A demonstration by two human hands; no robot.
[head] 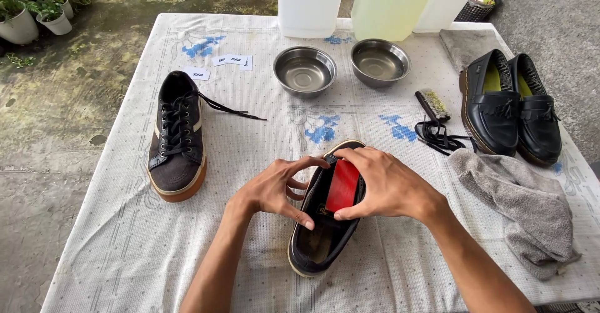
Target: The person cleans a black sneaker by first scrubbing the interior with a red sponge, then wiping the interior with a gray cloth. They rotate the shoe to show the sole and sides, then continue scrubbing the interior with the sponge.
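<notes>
A dark unlaced sneaker (319, 244) with a pale sole lies in front of me, its opening toward me. My right hand (384, 185) grips its red tongue (342, 185), thumb below and fingers over the top. Curled around the left rim of the sneaker's opening is my left hand (275, 188), fingertips touching the collar. The matching laced sneaker (177, 141) stands at the left with one lace trailing to the right.
Two steel bowls (304, 69) (379, 61) sit at the back, with pale plastic jugs (311, 3) behind them. At the right lie black loafers (509, 103), a small brush (431, 105), loose black laces (437, 138) and a grey towel (519, 194). A patterned cloth (125, 244) covers the table.
</notes>
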